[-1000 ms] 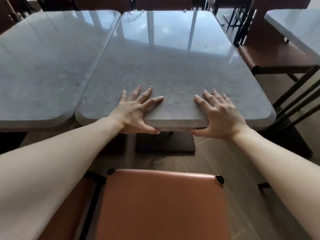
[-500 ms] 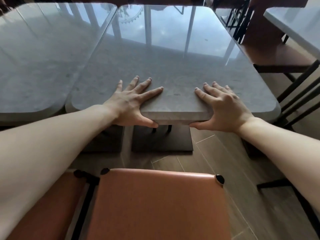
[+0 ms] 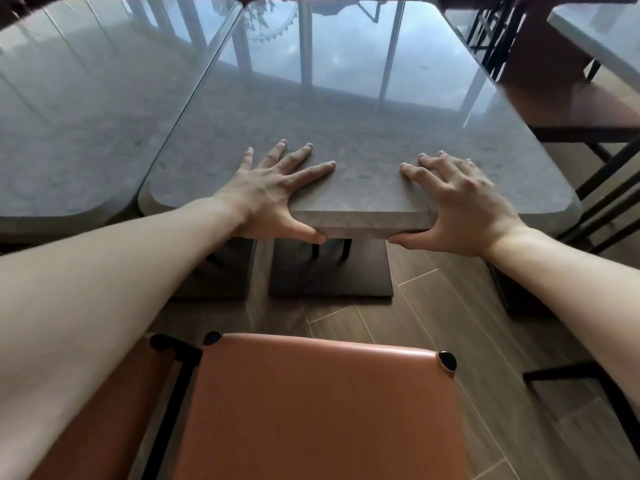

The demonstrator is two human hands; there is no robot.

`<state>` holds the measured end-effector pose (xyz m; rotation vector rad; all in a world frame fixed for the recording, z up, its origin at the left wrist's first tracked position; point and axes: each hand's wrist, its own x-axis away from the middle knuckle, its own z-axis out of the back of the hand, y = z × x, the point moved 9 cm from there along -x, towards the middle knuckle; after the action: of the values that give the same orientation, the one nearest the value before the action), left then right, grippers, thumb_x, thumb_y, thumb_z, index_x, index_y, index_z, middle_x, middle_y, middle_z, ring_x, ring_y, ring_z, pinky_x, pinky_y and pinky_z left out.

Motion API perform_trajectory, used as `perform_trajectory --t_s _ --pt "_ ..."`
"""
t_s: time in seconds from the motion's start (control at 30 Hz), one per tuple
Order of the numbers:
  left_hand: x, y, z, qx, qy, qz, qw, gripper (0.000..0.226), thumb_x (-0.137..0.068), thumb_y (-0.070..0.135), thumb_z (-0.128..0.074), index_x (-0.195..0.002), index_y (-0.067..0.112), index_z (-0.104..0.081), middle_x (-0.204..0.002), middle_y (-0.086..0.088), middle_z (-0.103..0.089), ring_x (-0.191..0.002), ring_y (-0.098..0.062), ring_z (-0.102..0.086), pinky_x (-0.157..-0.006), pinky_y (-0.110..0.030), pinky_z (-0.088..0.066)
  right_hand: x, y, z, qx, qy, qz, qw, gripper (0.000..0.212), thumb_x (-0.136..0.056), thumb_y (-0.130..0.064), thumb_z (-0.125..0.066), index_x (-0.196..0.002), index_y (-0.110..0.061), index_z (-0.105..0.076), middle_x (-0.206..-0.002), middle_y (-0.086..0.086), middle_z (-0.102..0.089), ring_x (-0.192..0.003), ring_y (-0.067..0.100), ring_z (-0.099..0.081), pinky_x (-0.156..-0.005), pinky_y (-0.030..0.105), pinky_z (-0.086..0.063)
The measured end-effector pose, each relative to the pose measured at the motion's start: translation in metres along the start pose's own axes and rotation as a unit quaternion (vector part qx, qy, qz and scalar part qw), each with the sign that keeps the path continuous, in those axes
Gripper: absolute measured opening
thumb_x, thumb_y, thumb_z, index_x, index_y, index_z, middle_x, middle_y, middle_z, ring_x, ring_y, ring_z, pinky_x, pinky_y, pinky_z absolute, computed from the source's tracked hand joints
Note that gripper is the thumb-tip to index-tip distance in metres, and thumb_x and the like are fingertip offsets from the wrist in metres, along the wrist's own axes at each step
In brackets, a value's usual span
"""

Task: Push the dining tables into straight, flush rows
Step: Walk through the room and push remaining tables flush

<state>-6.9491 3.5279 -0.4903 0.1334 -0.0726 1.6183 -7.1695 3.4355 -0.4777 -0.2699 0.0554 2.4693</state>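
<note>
Two grey stone dining tables stand side by side with a thin seam between them. The middle table (image 3: 363,126) is straight ahead of me and the left table (image 3: 86,116) lies beside it. Their near edges are almost level, the middle one sitting slightly nearer to me. My left hand (image 3: 273,192) grips the middle table's near edge, with its fingers spread on top and its thumb under the rim. My right hand (image 3: 460,202) grips the same edge further right, fingers bent on top and thumb underneath.
An orange chair seat (image 3: 311,410) sits close in front of me, below the table edge. The tables' dark square bases (image 3: 332,271) rest on a wood-plank floor. At the right are a brown chair (image 3: 571,102) with black legs and another table's corner (image 3: 602,32).
The middle table's near edge and both hands have shifted away from me, uncovering more of the base and floor. My right fingers have bent more on the tabletop.
</note>
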Motion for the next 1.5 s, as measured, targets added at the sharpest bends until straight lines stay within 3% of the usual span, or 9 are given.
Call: perform_trajectory --t_s 0.23,0.33,0.47,0.57,0.73,0.87,1.03,1.2,1.5 --pt "0.004 0.002 0.003 -0.016 -0.067 0.041 0.997 0.121 -0.061 0.090 -0.062 -0.152 0.058 0.011 -0.169 0.011 0.015 -0.156 -0.025 0.013 -0.122 -0.065 -0.002 0.002 -0.005 0.003 -0.055 -0.126 -0.100 0.985 0.116 -0.060 -0.084 -0.063 -0.155 -0.031 -0.023 -0.165 0.005 -0.021 -0.155 0.028 -0.012 -0.126 0.049 -0.012" --pt "0.014 0.022 0.014 0.015 -0.129 0.117 0.985 0.120 -0.068 0.074 -0.075 -0.156 0.052 0.004 -0.170 0.005 0.013 -0.156 -0.032 0.009 -0.120 -0.067 -0.011 -0.002 -0.025 0.014 -0.083 -0.215 -0.185 0.955 0.101 -0.072 -0.060 -0.075 -0.155 -0.023 -0.031 -0.162 0.010 -0.027 -0.151 0.029 -0.024 -0.122 0.043 -0.027" --pt "0.049 0.068 0.039 0.214 -0.160 0.112 0.957 0.066 -0.083 0.057 -0.073 -0.143 0.034 -0.054 -0.154 -0.005 -0.047 -0.143 -0.028 -0.041 -0.115 -0.041 -0.036 -0.004 -0.068 0.054 -0.278 -0.210 -0.254 0.902 0.063 -0.086 -0.042 -0.070 -0.140 -0.013 -0.056 -0.142 0.007 -0.058 -0.130 0.025 -0.054 -0.102 0.030 -0.043" --pt "0.096 0.056 0.089 0.354 -0.097 0.124 0.922 0.029 -0.090 0.040 -0.071 -0.115 0.025 -0.074 -0.119 -0.001 -0.072 -0.115 -0.018 -0.064 -0.102 -0.030 -0.049 -0.003 -0.098 0.120 -0.395 -0.102 -0.268 0.873 0.040 -0.096 -0.026 -0.062 -0.133 -0.012 -0.063 -0.134 0.005 -0.065 -0.126 0.022 -0.058 -0.105 0.032 -0.043" --pt "0.175 0.028 0.175 0.562 0.052 0.162 0.810 0.022 -0.099 0.019 -0.063 -0.120 0.014 -0.069 -0.117 -0.006 -0.071 -0.109 -0.021 -0.067 -0.074 -0.022 -0.052 0.008 -0.163 0.217 -0.509 -0.005 -0.259 0.821 0.031 -0.098 -0.019 -0.056 -0.127 -0.016 -0.067 -0.121 0.000 -0.069 -0.116 0.016 -0.061 -0.103 0.036 -0.048" --pt "0.261 -0.003 0.253 0.641 0.190 0.139 0.731 0.023 -0.099 0.019 -0.062 -0.120 0.029 -0.065 -0.121 0.009 -0.067 -0.113 -0.004 -0.063 -0.092 -0.026 -0.049 0.009 -0.237 0.289 -0.571 0.053 -0.221 0.789 0.027 -0.099 -0.020 -0.058 -0.123 -0.020 -0.069 -0.122 -0.001 -0.070 -0.115 0.015 -0.065 -0.104 0.042 -0.052" --pt "0.390 -0.077 0.299 0.619 0.244 0.153 0.731 0.035 -0.095 0.033 -0.066 -0.129 0.035 -0.064 -0.127 0.014 -0.064 -0.123 -0.002 -0.057 -0.106 -0.036 -0.047 -0.001 -0.367 0.349 -0.610 0.028 -0.146 0.778 0.026 -0.103 -0.017 -0.055 -0.126 -0.018 -0.066 -0.123 -0.003 -0.068 -0.113 0.014 -0.065 -0.090 0.027 -0.054" --pt "0.509 -0.167 0.311 0.605 0.267 0.199 0.723 0.044 -0.078 0.042 -0.065 -0.121 0.036 -0.068 -0.121 0.016 -0.069 -0.113 0.005 -0.063 -0.102 -0.038 -0.051 -0.011 -0.493 0.365 -0.641 -0.018 -0.129 0.756 0.021 -0.101 -0.018 -0.058 -0.120 -0.023 -0.067 -0.118 -0.002 -0.070 -0.105 0.013 -0.070 -0.091 0.031 -0.056" --pt "0.693 -0.306 0.313 0.586 0.316 0.262 0.699 0.024 -0.093 0.036 -0.066 -0.117 0.031 -0.069 -0.115 0.016 -0.071 -0.112 -0.004 -0.066 -0.104 -0.040 -0.050 -0.017 -0.712 0.377 -0.667 -0.086 -0.076 0.737 0.015 -0.100 -0.019 -0.061 -0.110 -0.028 -0.069 -0.115 -0.003 -0.073 -0.103 0.013 -0.073 -0.091 0.032 -0.058"
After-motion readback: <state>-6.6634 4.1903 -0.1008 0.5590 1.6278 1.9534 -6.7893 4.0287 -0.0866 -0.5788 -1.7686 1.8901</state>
